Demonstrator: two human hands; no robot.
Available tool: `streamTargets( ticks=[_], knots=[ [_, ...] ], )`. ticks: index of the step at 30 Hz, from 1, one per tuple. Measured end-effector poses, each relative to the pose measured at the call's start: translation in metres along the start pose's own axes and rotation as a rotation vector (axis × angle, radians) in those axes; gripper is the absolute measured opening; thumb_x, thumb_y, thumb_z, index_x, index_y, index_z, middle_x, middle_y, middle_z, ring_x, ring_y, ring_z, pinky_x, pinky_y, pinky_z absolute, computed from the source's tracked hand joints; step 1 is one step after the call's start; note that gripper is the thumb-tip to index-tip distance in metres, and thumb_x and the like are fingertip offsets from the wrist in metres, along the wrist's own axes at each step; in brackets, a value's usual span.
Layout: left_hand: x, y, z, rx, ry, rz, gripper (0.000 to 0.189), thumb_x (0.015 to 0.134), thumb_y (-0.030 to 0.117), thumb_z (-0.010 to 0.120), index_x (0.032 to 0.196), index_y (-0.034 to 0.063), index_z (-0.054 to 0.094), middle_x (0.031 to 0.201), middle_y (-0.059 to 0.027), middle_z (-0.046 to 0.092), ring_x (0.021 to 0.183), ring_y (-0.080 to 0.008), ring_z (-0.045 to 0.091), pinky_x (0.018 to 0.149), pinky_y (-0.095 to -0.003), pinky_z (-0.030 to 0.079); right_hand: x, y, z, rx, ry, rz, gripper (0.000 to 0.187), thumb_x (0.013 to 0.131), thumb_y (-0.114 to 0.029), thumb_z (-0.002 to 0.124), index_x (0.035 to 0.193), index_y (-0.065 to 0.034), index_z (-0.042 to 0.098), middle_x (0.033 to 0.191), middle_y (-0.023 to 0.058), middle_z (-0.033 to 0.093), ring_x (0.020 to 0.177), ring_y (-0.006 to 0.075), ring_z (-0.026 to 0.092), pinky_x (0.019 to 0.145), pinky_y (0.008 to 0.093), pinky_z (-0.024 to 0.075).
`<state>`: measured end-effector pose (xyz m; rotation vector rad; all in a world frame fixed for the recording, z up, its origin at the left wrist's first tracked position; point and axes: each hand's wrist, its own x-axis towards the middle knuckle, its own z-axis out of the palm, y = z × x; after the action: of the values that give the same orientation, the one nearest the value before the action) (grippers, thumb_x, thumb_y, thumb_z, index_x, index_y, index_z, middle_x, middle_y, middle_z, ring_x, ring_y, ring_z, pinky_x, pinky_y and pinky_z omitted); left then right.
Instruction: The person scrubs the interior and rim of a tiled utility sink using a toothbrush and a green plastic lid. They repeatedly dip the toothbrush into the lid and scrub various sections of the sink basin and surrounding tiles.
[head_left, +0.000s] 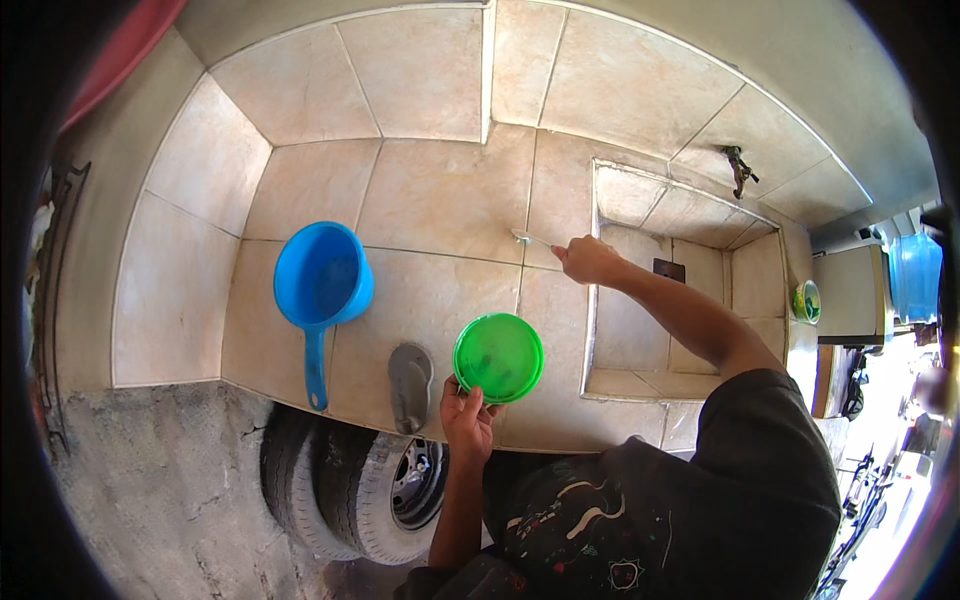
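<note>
My left hand (469, 427) holds a round green plastic lid or shallow tub (499, 358) by its near edge, above the tiled counter (442, 300). Its face is turned up at the camera, and whether it is a lid or a tub I cannot tell. In my right hand (589, 260) is a thin, pale utensil (531, 238), possibly a spoon, its tip pointing left over the tiles. Farther left stands a blue plastic dipper (324, 277), handle towards me. A grey, elongated object (410, 386) lies close to the counter's front edge.
A tiled basin (634, 315) is sunk into the counter beneath my right forearm, with a tap (740, 172) on the wall behind. At its right rim sits a small green-rimmed tub (807, 301). Tyres (375, 495) stand below the counter's front edge.
</note>
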<state>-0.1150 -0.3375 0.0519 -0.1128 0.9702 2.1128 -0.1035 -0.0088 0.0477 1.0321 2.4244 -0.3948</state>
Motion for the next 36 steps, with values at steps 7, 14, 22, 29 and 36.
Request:
streamTargets(
  ticks=[7,14,22,29,36],
  knots=[
    [-0.015,-0.010,0.002,0.015,-0.013,-0.024,0.023,0.085,0.006,0.052,0.106,0.0038,0.042,0.099,-0.0104,0.057,0.081,-0.0189,0.061,0.061,-0.0338,0.053,-0.012,0.039,-0.006,0.327,0.200,0.100,0.058,0.087,-0.052,0.040,0.091,0.0013,0.064,0.097,0.0209,0.062,0.095,0.0358,0.058,0.081,0.0431,0.0445],
    [-0.020,-0.011,-0.006,0.017,-0.105,-0.074,0.023,0.088,0.005,0.049,0.108,0.0042,0.039,0.102,-0.0091,0.055,0.089,-0.0198,0.060,0.072,-0.0402,0.055,-0.078,0.117,0.038,0.635,0.158,0.250,0.037,0.087,-0.033,0.049,0.075,-0.0002,0.061,0.067,0.0145,0.061,0.063,0.0235,0.056,0.060,0.0377,0.0419],
    [-0.021,0.007,-0.016,0.135,-0.188,-0.191,0.024,0.087,0.006,0.048,0.109,0.0035,0.039,0.098,-0.0092,0.056,0.087,-0.0194,0.060,0.072,-0.0385,0.054,-0.138,0.110,0.100,0.705,0.384,0.093,0.030,0.086,-0.028,0.051,0.076,-0.0014,0.062,0.060,0.0096,0.058,0.055,0.0207,0.054,0.053,0.0342,0.0410],
    [-0.022,0.021,-0.023,0.195,-0.256,-0.255,0.023,0.087,0.005,0.047,0.109,0.0030,0.039,0.105,-0.0116,0.054,0.092,-0.0222,0.060,0.073,-0.0401,0.054,-0.083,0.052,0.074,0.547,0.336,0.395,0.041,0.089,-0.042,0.043,0.088,-0.0067,0.065,0.086,0.0192,0.063,0.083,0.0370,0.060,0.073,0.0449,0.0472],
    [-0.021,0.021,-0.024,0.198,-0.280,-0.258,0.023,0.086,0.005,0.047,0.108,0.0025,0.041,0.104,-0.0126,0.055,0.091,-0.0233,0.060,0.071,-0.0399,0.054,-0.087,0.035,0.074,0.583,0.338,0.503,0.044,0.090,-0.042,0.041,0.095,-0.0060,0.065,0.092,0.0208,0.062,0.090,0.0363,0.060,0.077,0.0446,0.0474]
  ],
)
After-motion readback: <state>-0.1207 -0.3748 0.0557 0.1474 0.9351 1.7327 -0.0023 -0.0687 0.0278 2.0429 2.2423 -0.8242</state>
